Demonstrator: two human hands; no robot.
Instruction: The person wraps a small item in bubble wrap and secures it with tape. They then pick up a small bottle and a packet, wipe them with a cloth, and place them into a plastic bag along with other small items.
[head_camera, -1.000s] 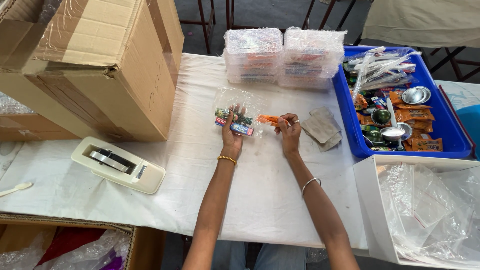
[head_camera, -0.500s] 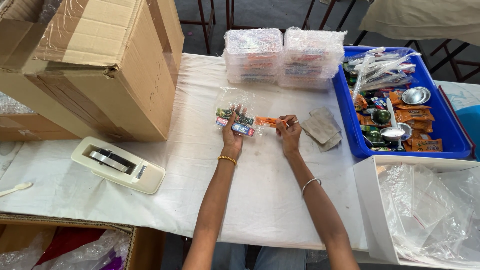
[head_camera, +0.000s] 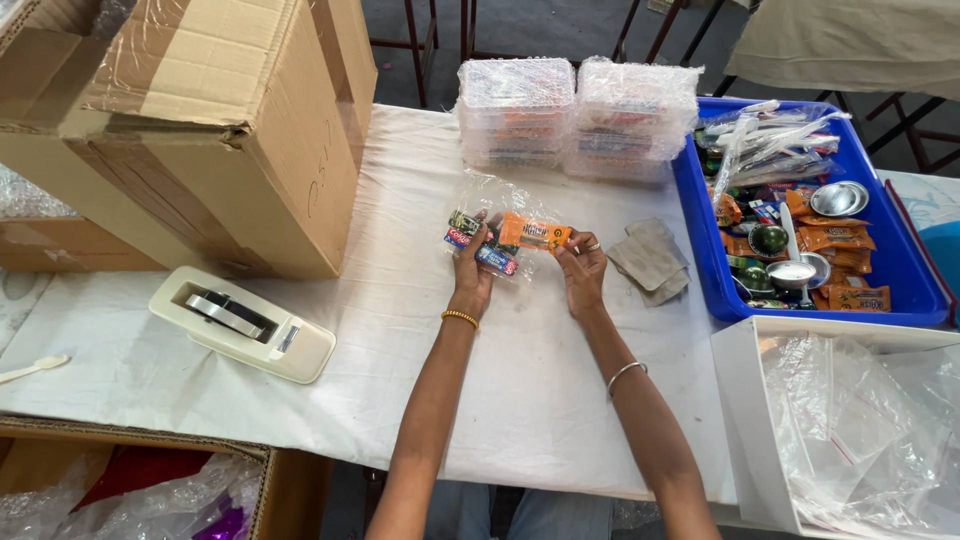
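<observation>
Hands mid-table: left hand (head_camera: 472, 272) pinches clear plastic pouch (head_camera: 492, 222) holding small packets; right hand (head_camera: 583, 272) grips orange sachet (head_camera: 534, 233) at pouch mouth. Blue tray (head_camera: 700, 235) right, tape dispenser (head_camera: 241, 323) left.

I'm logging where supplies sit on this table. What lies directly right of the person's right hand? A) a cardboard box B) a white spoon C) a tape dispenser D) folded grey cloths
D: the folded grey cloths lie on the white table cover just right of the right hand, before the blue tray.
</observation>
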